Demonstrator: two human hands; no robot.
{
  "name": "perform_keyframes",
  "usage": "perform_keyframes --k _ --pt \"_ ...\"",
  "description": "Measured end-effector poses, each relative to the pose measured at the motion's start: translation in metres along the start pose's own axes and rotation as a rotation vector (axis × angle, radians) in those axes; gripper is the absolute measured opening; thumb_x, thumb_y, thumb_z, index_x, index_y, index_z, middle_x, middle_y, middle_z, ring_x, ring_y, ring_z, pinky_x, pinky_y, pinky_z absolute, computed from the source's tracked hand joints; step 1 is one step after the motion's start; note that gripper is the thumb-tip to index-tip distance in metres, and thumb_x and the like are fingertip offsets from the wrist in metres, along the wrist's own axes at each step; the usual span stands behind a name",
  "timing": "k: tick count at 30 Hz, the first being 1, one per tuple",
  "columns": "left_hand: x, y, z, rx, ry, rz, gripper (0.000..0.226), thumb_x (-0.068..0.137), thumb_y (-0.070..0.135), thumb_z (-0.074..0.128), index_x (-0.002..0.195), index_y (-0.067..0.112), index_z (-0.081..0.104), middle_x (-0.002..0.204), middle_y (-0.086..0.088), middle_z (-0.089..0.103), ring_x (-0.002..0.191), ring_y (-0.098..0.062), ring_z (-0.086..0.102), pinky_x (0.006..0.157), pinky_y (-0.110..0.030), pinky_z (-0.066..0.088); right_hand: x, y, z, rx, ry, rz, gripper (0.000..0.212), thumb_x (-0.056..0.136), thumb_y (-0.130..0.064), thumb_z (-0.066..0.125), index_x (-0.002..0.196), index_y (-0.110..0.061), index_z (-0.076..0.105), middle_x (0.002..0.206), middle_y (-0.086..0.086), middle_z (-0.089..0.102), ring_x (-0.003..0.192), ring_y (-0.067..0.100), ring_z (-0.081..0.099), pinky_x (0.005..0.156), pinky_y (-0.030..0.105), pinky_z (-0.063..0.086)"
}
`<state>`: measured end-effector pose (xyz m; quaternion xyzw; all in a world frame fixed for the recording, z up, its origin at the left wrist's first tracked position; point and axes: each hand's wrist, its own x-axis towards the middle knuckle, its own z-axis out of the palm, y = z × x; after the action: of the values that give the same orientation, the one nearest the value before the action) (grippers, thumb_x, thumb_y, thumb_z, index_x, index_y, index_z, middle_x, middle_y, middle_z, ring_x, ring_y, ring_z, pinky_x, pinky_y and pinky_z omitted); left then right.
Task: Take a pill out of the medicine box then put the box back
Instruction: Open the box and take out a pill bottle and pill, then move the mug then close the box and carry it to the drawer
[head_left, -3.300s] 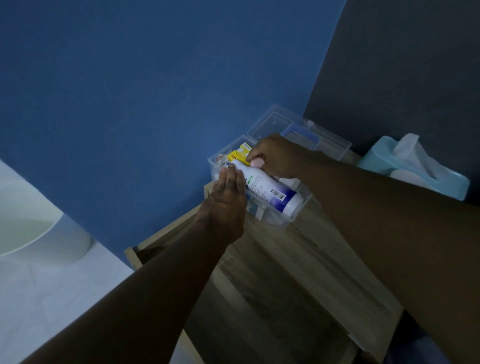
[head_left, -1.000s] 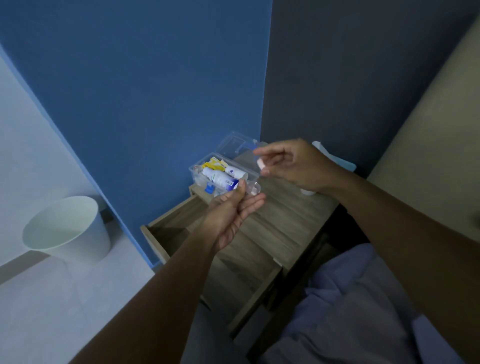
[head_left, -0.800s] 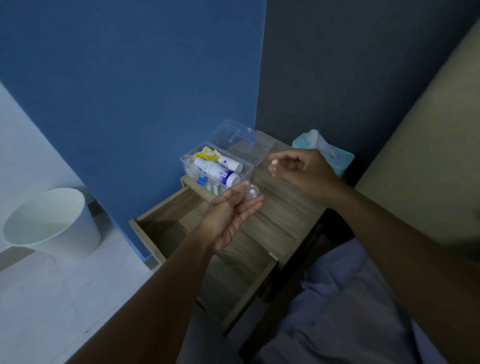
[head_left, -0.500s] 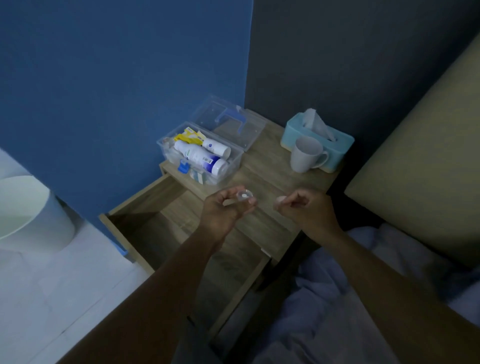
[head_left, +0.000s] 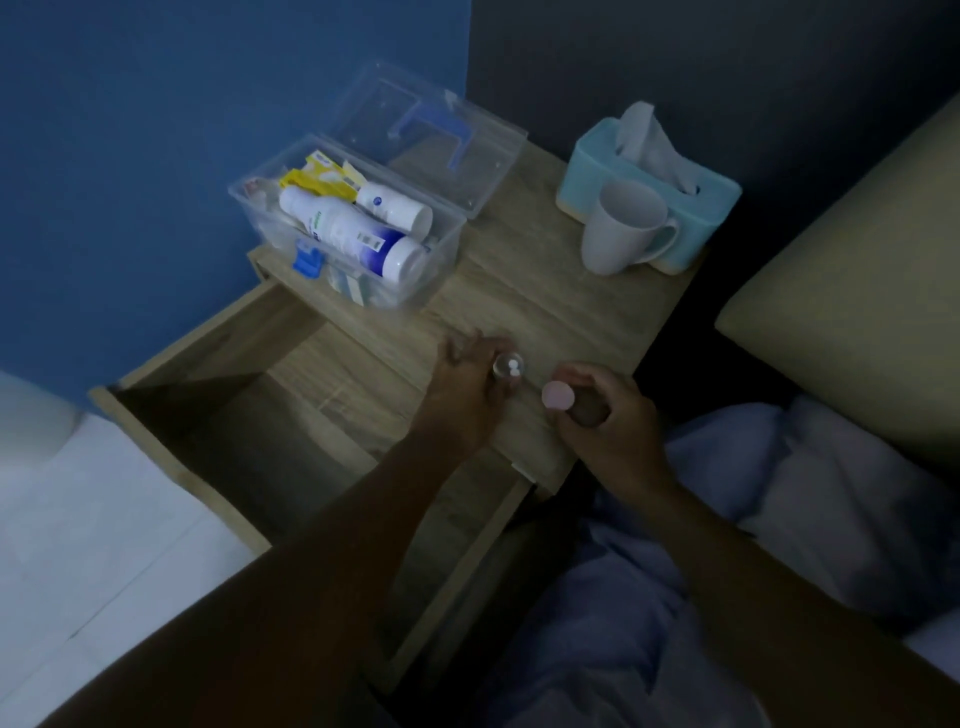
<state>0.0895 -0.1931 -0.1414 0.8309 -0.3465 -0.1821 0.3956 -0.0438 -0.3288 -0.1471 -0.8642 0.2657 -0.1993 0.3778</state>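
- We see two small white pills (head_left: 514, 368) lying inside a little clear round container (head_left: 508, 367), which sits at the near part of the wooden nightstand (head_left: 571, 317).
- Our left hand (head_left: 466, 388) wraps loosely around that container from the left, fingertips touching its rim — grasping it against the tabletop.
- Our right hand (head_left: 608, 418) is just beside it to the right, curled around a pale pink round cap (head_left: 558, 396) pinched between thumb and fingers.
- The medicine box (head_left: 349, 228) — clear plastic — stands at the back left corner of the nightstand, well apart from both hands. Its lid (head_left: 431, 136), with a blue handle, is swung open toward the blue wall (head_left: 182, 104).
- Inside the box lie a large white bottle with a blue band (head_left: 353, 234), a smaller white bottle (head_left: 395, 205) and a yellow packet (head_left: 319, 176).
- At the back right, a white mug (head_left: 623, 228) stands touching a light-blue tissue box (head_left: 649, 179) with a tissue sticking up.
- Below the tabletop, the drawer (head_left: 270, 415) is pulled out on the left; the pictures are too dim to tell what it holds.
- Pale bedding (head_left: 727, 545) lies to the right under our right forearm.
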Motion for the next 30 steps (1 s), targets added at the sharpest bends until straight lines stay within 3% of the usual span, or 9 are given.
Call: perform_keyframes --k 3,8,12,13,15,18,20,26,30 --pt "0.000 0.001 0.001 -0.009 0.022 0.009 0.044 0.094 0.026 0.058 0.135 0.013 0.049 0.140 -0.008 0.055 0.142 -0.023 0.037 0.121 -0.046 0.013 0.000 0.004 0.001 0.035 -0.023 0.016 0.044 0.073 -0.020 0.079 0.116 -0.026 0.071 0.109 -0.028 0.064 0.111 0.009 0.062 0.095 0.018 0.047" --pt "-0.006 0.001 -0.013 0.070 -0.069 0.118 0.059 0.089 0.022 0.066 0.142 0.008 0.044 0.149 -0.009 0.044 0.140 -0.028 0.037 0.117 -0.050 0.025 -0.004 0.004 0.000 0.140 -0.041 0.104 0.052 0.064 -0.029 0.076 0.115 -0.036 0.068 0.117 -0.018 0.066 0.110 -0.002 0.062 0.090 0.009 0.046" --pt "-0.012 0.001 -0.019 0.146 -0.104 0.005 0.074 0.091 0.031 0.061 0.151 0.009 0.023 0.161 -0.012 0.020 0.150 -0.026 0.012 0.122 -0.043 0.011 0.001 -0.009 -0.007 0.076 0.027 0.038 0.037 0.075 -0.032 0.072 0.111 -0.034 0.069 0.108 -0.028 0.064 0.106 0.001 0.063 0.088 0.007 0.044" --pt "-0.013 0.000 -0.018 0.223 -0.125 -0.016 0.073 0.094 0.032 0.056 0.152 0.009 0.018 0.163 -0.012 0.012 0.151 -0.026 0.004 0.123 -0.043 0.006 0.004 -0.013 -0.011 0.037 0.041 -0.004 0.035 0.076 -0.031 0.070 0.110 -0.030 0.070 0.106 -0.028 0.062 0.106 0.005 0.062 0.089 0.009 0.043" --pt "-0.016 -0.004 -0.018 0.353 -0.145 -0.052 0.072 0.099 0.035 0.045 0.155 0.009 0.009 0.164 -0.014 0.001 0.152 -0.027 -0.002 0.123 -0.042 0.000 0.016 -0.020 -0.020 -0.039 0.055 -0.083 0.035 0.076 -0.023 0.066 0.110 -0.018 0.071 0.109 -0.012 0.065 0.108 0.015 0.062 0.094 0.020 0.045" --pt "-0.024 -0.012 -0.020 0.464 -0.123 -0.004 0.070 0.101 0.040 0.033 0.155 0.007 0.004 0.164 -0.015 -0.002 0.152 -0.028 -0.002 0.121 -0.037 -0.002 0.043 -0.030 -0.037 -0.145 0.057 -0.158 0.036 0.080 -0.007 0.063 0.116 -0.008 0.068 0.117 0.008 0.068 0.114 0.027 0.061 0.100 0.034 0.047" --pt "-0.028 -0.017 -0.021 0.519 -0.112 0.064 0.070 0.100 0.042 0.031 0.155 0.006 0.007 0.164 -0.017 0.002 0.152 -0.028 0.001 0.122 -0.037 0.000 0.065 -0.037 -0.047 -0.182 0.026 -0.139 0.039 0.083 -0.007 0.060 0.122 -0.008 0.063 0.123 0.010 0.064 0.118 0.026 0.058 0.102 0.040 0.047" --pt "-0.025 -0.022 -0.024 0.605 -0.178 0.085 0.077 0.098 0.046 0.035 0.155 0.005 0.004 0.164 -0.018 0.000 0.152 -0.029 0.001 0.123 -0.038 0.004 0.126 -0.048 -0.057 -0.354 -0.046 -0.056 0.062 0.086 -0.016 0.064 0.142 -0.006 0.040 0.145 0.014 0.045 0.136 0.027 0.040 0.112 0.041 0.037" --pt "-0.022 -0.024 -0.025 0.604 -0.196 0.088 0.081 0.096 0.049 0.039 0.155 0.005 0.004 0.164 -0.017 0.001 0.152 -0.029 0.002 0.122 -0.039 0.006 0.164 -0.044 -0.058 -0.536 -0.096 -0.018 0.085 0.087 -0.027 0.066 0.154 -0.004 0.020 0.160 0.016 0.024 0.150 0.031 0.021 0.122 0.044 0.020"
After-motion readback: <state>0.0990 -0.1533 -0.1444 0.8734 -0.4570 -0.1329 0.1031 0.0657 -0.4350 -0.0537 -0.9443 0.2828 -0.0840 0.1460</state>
